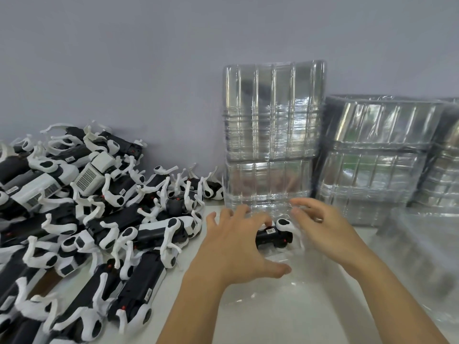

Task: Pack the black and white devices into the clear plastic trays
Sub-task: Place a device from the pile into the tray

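One black and white device [274,236] lies in a clear plastic tray [280,271] on the white table, just in front of the tall tray stack. My left hand [236,244] hovers over the device's left end with fingers spread, fingertips touching or nearly touching it. My right hand [325,229] is spread over the device's right side, above the tray's edge. Neither hand is closed on the device. Much of the tray is hard to see because it is transparent.
A big heap of black and white devices [87,207] covers the left of the table. Stacks of clear trays stand against the grey wall: a tall stack [270,135] behind my hands and a lower stack [372,157] to the right. More clear plastic [422,244] lies at far right.
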The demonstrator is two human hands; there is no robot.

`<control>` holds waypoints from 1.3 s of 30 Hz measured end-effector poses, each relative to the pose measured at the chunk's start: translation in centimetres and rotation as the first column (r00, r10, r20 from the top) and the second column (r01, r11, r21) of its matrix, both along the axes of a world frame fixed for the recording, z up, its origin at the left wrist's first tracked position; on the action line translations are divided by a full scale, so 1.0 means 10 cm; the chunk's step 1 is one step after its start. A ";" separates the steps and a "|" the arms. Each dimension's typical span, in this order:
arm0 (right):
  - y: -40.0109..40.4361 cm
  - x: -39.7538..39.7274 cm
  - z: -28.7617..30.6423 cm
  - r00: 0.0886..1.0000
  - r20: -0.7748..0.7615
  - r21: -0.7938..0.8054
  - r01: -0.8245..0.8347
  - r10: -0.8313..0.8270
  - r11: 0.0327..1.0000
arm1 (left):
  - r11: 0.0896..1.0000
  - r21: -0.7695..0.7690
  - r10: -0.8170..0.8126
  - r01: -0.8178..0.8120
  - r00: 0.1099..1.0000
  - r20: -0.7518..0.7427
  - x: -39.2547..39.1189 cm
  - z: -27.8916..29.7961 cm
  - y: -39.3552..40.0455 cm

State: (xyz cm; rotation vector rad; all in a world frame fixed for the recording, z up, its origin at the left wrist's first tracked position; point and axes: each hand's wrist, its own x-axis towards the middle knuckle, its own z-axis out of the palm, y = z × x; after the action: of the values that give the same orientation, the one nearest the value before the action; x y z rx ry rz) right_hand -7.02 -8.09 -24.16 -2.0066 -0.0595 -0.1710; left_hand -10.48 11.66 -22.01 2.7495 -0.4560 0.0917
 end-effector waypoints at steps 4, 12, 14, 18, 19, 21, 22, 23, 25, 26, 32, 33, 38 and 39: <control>-0.08 -0.03 0.18 0.999 0.024 0.273 0.020 -0.027 0.962 | 0.999 -0.022 -0.022 0.024 0.992 0.121 -0.03 0.10 -0.03; -0.36 -0.15 0.57 0.985 0.122 0.614 0.022 -0.123 0.789 | 1.000 0.025 -0.015 0.006 0.922 0.387 -0.17 0.42 -0.16; -0.40 -0.17 0.60 0.976 0.134 0.706 0.028 -0.171 0.707 | 0.998 0.031 0.031 -0.051 0.884 0.467 -0.19 0.50 -0.17; -0.37 -0.17 0.56 0.974 0.119 0.756 0.039 -0.195 0.654 | 0.992 -0.057 0.126 -0.116 0.770 0.625 -0.18 0.58 -0.16; -0.35 -0.17 0.55 0.975 0.118 0.753 0.037 -0.190 0.657 | 0.989 -0.073 0.143 -0.125 0.750 0.646 -0.18 0.58 -0.15; -0.31 -0.16 0.53 0.977 0.118 0.752 0.030 -0.179 0.659 | 0.985 -0.090 0.168 -0.146 0.722 0.671 -0.17 0.58 -0.13; -0.29 -0.16 0.52 0.978 0.115 0.753 0.026 -0.171 0.657 | 0.983 -0.093 0.181 -0.161 0.716 0.674 -0.17 0.57 -0.12; -0.27 -0.15 0.52 0.980 0.111 0.755 0.024 -0.164 0.656 | 0.980 -0.094 0.192 -0.175 0.714 0.673 -0.16 0.57 -0.12; -0.25 -0.14 0.51 0.983 0.104 0.755 0.023 -0.154 0.655 | 0.976 -0.094 0.206 -0.194 0.716 0.667 -0.15 0.55 -0.10; -0.25 -0.14 0.50 0.983 0.103 0.754 0.022 -0.151 0.656 | 0.976 -0.096 0.210 -0.197 0.717 0.665 -0.14 0.55 -0.10; -0.17 -0.14 0.50 0.985 0.095 0.756 0.021 -0.142 0.654 | 0.968 -0.228 0.230 -0.104 0.729 0.644 -0.11 0.49 -0.08; -0.16 -0.14 0.50 0.985 0.098 0.759 0.018 -0.142 0.651 | 0.953 -0.298 0.246 -0.065 0.741 0.625 -0.11 0.48 -0.08; -0.15 -0.15 0.53 0.987 0.119 0.747 -0.016 -0.111 0.664 | 0.499 -0.860 0.293 0.110 0.912 0.287 -0.06 0.49 0.02; -0.14 -0.16 0.54 0.986 0.127 0.737 -0.022 -0.106 0.676 | 0.353 -0.928 0.277 0.119 0.934 0.225 -0.04 0.49 0.06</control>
State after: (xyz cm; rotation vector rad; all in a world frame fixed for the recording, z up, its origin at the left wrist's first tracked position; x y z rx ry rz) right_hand -8.61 -9.50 -18.76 -1.1665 -0.0360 -0.3297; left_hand -10.89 12.29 -17.14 1.5443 -0.2128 0.6680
